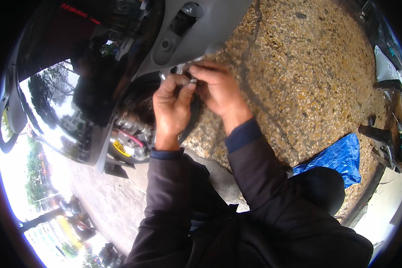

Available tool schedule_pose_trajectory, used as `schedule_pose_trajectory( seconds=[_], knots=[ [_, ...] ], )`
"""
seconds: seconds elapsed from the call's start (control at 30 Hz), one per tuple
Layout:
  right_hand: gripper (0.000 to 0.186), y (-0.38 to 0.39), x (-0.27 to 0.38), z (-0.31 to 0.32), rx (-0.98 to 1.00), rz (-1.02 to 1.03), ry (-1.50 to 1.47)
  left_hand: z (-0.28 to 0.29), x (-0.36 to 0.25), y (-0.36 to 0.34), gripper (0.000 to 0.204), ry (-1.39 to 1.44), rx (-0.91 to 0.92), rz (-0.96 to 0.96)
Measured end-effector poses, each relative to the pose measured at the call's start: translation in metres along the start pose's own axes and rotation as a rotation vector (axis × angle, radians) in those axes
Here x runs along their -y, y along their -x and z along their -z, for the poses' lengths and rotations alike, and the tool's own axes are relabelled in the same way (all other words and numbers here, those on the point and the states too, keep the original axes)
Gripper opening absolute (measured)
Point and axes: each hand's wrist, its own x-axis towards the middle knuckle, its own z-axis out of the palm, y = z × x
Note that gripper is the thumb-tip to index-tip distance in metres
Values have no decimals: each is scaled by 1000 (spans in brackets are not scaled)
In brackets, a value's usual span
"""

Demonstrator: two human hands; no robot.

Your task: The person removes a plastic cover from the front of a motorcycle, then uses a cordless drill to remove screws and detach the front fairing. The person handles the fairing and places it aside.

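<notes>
Both of my hands are together beside the lower edge of the scooter's grey plastic panel [176,42]. My left hand [172,109] is closed in a pinch, thumb against forefinger, at a small pale piece too tiny to make out. Close against it, my right hand [219,89] has its thumb and forefinger pressed together at the panel's edge; what they hold, if anything, is hidden. Behind my left hand is the scooter's dark wheel [140,91], partly covered. A red hose [131,138] and a yellow label [121,148] show on the metal parts near the wheel.
The glossy black body panel [98,71] fills the upper left. Pebbled ground [308,80] stretches to the right, with a crumpled blue plastic sheet [339,156] near my knee. A dark wooden stand [391,120] is at the far right. Pale pavement [102,196] lies at lower left.
</notes>
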Motion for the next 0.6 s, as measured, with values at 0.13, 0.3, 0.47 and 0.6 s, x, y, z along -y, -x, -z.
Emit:
schedule_pose_trajectory(
  seconds=[0.13,0.3,0.47,0.6],
  knots=[
    [14,-3,1,7,42,-4,-16,-1,-3,-1,6,29,24,29],
    [16,-4,3,14,85,-35,-26,2,-1,-3,7,22,19,43],
    [24,1,10,10,178,85,318,2,3,-6,7,39,-60,35],
    [26,1,17,6,168,201,670,0,5,-8,5,28,-99,20]
  ],
)
